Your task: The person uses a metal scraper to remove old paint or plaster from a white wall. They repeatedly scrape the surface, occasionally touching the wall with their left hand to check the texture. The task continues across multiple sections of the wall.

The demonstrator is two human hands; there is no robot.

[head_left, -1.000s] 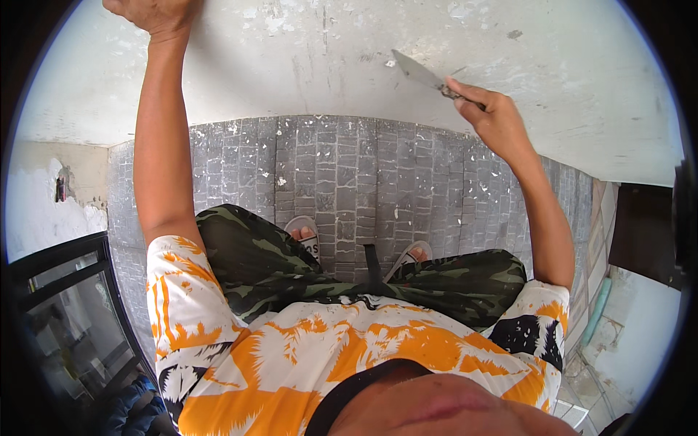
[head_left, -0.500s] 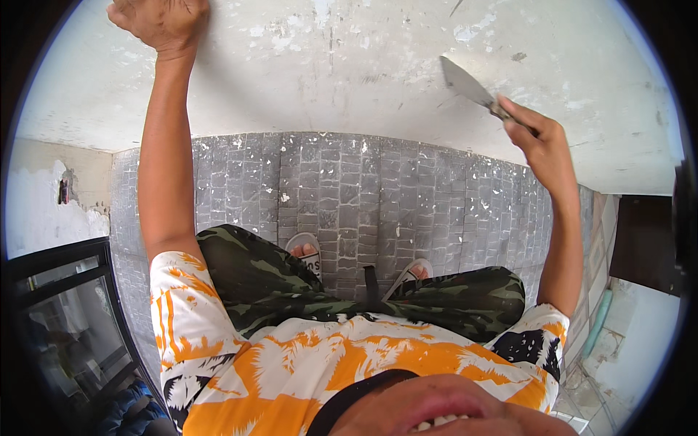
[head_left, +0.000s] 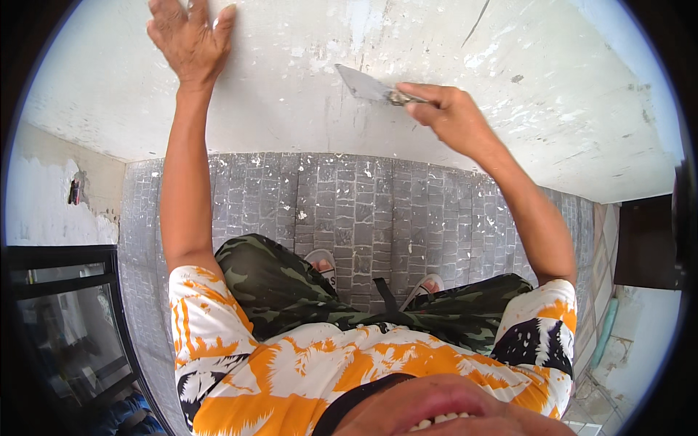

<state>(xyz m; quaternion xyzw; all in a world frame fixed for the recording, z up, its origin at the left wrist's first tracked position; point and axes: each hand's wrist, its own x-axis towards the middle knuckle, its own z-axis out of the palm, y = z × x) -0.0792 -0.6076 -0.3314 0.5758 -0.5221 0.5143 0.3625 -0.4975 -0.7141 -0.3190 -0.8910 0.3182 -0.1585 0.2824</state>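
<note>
In front of me stands a pale wall [head_left: 291, 123] with chipped, flaking paint and dark scratches. My left hand [head_left: 193, 43] rests against it at the upper left, fingers spread and holding nothing. My right hand [head_left: 454, 116] is closed round the handle of a putty knife [head_left: 361, 83]. Its triangular metal blade points up and left, at the wall's surface near the middle. I cannot tell whether the blade's edge touches the paint.
Grey brick-patterned flooring [head_left: 356, 203] below is strewn with white paint flakes. A black-framed glass door or window [head_left: 73, 334] is at the left, near a wall hole [head_left: 76, 187] with something dark inside. At right are a dark panel [head_left: 643, 243] and a green pipe [head_left: 605, 330].
My right hand has brought the putty knife leftward across the wall toward the middle. My left hand's fingers now show spread, a little lower and to the right in view.
</note>
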